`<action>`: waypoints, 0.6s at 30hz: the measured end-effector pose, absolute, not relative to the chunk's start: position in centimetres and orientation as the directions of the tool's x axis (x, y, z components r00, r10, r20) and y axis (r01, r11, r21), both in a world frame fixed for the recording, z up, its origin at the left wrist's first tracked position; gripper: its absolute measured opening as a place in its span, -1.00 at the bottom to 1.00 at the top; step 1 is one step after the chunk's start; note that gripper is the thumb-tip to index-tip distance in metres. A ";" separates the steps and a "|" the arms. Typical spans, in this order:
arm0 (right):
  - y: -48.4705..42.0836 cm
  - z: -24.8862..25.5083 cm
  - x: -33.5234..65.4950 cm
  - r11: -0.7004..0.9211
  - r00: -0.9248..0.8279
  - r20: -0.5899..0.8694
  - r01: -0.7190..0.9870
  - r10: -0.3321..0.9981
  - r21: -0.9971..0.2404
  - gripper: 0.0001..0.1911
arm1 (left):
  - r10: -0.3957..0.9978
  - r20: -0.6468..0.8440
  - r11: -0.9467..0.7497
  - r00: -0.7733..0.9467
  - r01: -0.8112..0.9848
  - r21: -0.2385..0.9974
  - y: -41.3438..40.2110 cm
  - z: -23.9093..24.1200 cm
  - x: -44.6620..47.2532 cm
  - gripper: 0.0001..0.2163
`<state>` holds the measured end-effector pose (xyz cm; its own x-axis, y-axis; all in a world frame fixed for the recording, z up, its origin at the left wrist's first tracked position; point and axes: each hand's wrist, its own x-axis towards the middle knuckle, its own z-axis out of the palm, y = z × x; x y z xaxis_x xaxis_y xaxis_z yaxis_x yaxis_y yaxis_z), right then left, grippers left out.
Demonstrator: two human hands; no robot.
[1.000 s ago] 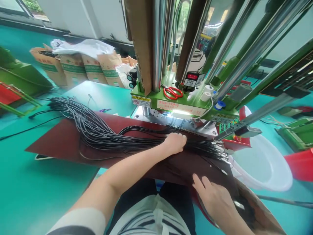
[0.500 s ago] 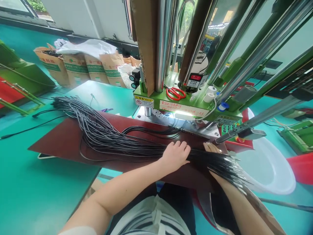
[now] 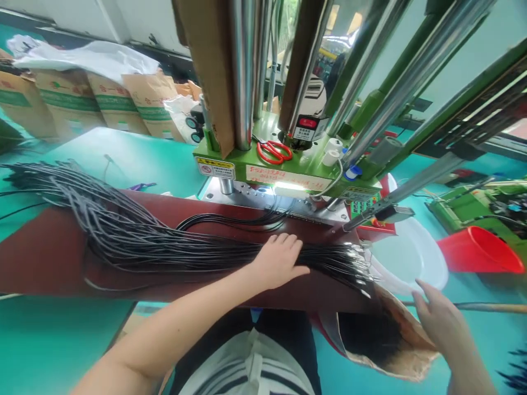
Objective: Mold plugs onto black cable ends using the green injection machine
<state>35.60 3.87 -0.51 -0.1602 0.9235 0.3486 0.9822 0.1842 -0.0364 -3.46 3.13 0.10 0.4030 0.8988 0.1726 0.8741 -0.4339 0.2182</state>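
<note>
A thick bundle of black cables (image 3: 164, 247) lies lengthwise on a dark red board (image 3: 135, 291). My left hand (image 3: 280, 260) lies over the bundle near its right end, fingers curled across it and thumb sticking out to the right. Beyond it, the silvery cable ends (image 3: 360, 266) fan out loosely. My right hand (image 3: 440, 312) is in the air to the right of these ends, open, thumb and fingers apart, holding nothing. A smaller set of black cables (image 3: 230, 220) curves from the board to the metal plate of the green machine (image 3: 263, 170).
Red-handled scissors (image 3: 275, 152) rest on the machine. An open paper sack (image 3: 395, 356) with black contents is below my right hand. Rightward are a white basin (image 3: 428, 263) and a red bucket (image 3: 480, 249). Paper sacks (image 3: 74, 99) stand behind the teal table (image 3: 94, 148).
My right hand has come away from the cable ends and moved right, opening. My left hand stays on the bundle, its thumb now further out. The view has shifted rightward.
</note>
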 end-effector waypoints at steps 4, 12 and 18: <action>0.6 0.4 29.4 0.320 -0.220 0.394 0.924 0.893 -0.209 -0.71 | 0.930 -0.033 -0.348 0.366 0.905 0.244 4.0 0.9 -5.8 -0.68; -1.3 0.6 16.9 0.646 -0.393 0.528 0.594 0.753 -0.480 -0.62 | 0.847 -0.206 -0.205 0.489 0.660 0.723 7.7 1.5 -8.2 -0.76; -1.3 1.8 13.7 0.661 -0.398 0.533 0.349 0.746 -0.664 -0.67 | 0.897 -0.081 -0.246 0.435 0.642 0.727 7.4 5.0 -8.8 -0.76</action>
